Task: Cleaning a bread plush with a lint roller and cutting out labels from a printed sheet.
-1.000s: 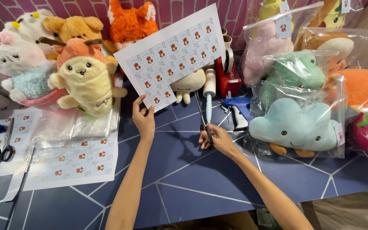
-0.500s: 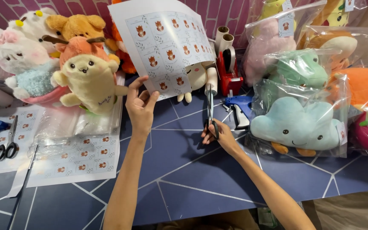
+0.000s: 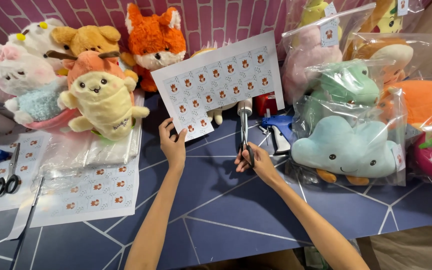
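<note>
Head view, read left to right. At far left a second pair of black-handled scissors [image 3: 7, 181] lies idle on printed sheets. My left hand [image 3: 173, 145] pinches the lower corner of the white paper sheet printed with rows of small animal stickers [image 3: 219, 82]; the fingers are closed on that corner, and the sheet stands tilted above the dark blue table with pale line pattern [image 3: 211, 200], in front of the orange fox plush toy [image 3: 153, 37]. My right hand [image 3: 252, 160] is closed around the handles of the black-handled silver scissors [image 3: 244, 131], blades pointing away and, as far as I can tell, shut, just right of the sheet and apart from it.

Risks, as I judge them: held by one corner, the sheet could sag or twist, so a cut may stray across a sticker; the blade tips point toward the white tube behind [image 3: 245, 106].

Compared with half a second ago, the sheet is lower and turned more sideways, and the scissors sit nearer its lower edge.
</note>
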